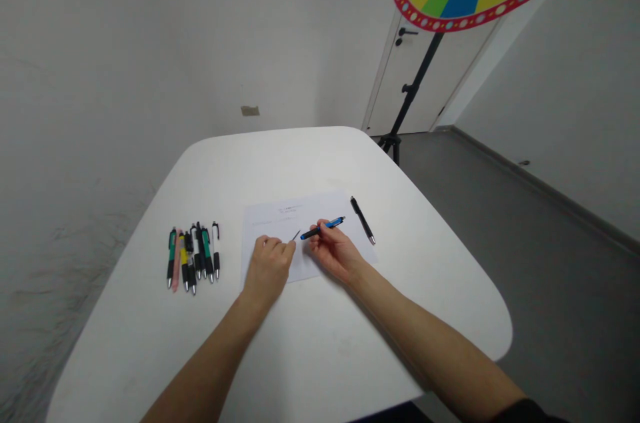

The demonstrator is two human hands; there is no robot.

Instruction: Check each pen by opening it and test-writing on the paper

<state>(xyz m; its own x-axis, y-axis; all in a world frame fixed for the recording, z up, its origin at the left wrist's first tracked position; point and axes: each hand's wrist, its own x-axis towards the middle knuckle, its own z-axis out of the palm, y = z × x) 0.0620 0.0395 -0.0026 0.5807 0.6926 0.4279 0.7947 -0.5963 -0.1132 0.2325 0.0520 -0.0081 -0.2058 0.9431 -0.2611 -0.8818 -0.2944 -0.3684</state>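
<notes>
At frame centre, the right hand (334,251) grips a blue pen (323,228); the left hand (267,267) pinches a thin refill (296,235), mostly hidden, above the paper (300,209).

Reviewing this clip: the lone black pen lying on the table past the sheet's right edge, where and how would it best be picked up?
Pinch the black pen at mid-barrel, coming from above with fingers across its width. It lies flat and diagonal on the table, beside the paper, with both long sides free. The right hand, which holds the blue pen, is nearest.
</notes>
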